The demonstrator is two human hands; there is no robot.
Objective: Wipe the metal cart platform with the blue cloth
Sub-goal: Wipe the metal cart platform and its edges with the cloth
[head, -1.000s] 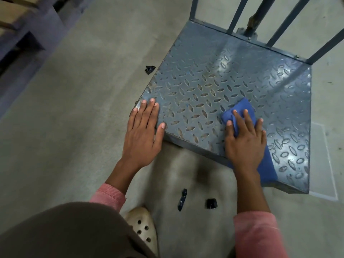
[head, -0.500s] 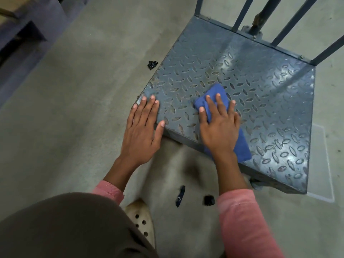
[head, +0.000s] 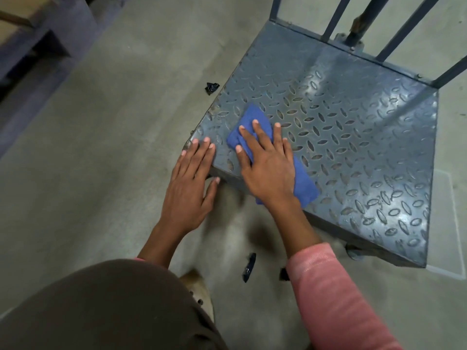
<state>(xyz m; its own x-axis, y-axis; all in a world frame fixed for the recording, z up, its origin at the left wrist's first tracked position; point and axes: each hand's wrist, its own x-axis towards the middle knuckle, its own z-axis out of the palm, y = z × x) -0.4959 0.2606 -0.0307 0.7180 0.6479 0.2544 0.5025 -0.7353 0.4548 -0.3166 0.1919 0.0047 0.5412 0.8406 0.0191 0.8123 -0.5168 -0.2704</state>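
Observation:
The metal cart platform [head: 341,127] is a grey diamond-tread plate, low over the concrete floor. A folded blue cloth [head: 304,186] lies on its near left part, close to the front edge. My right hand [head: 265,162] presses flat on the cloth with fingers spread, covering its middle. My left hand [head: 189,183] rests flat on the platform's near left corner, fingertips on the plate, thumb down along the front edge, holding nothing.
Upright metal bars [head: 394,29] rise from the platform's far edge. Black scraps lie on the floor: one left of the cart [head: 211,87], two near my feet [head: 249,267]. A grey pallet-like structure [head: 38,41] stands at the upper left. A caster [head: 353,252] shows under the front edge.
My right hand has slid the blue cloth leftward across the platform's front, from the near right to beside my left hand. The left hand has stayed on the corner.

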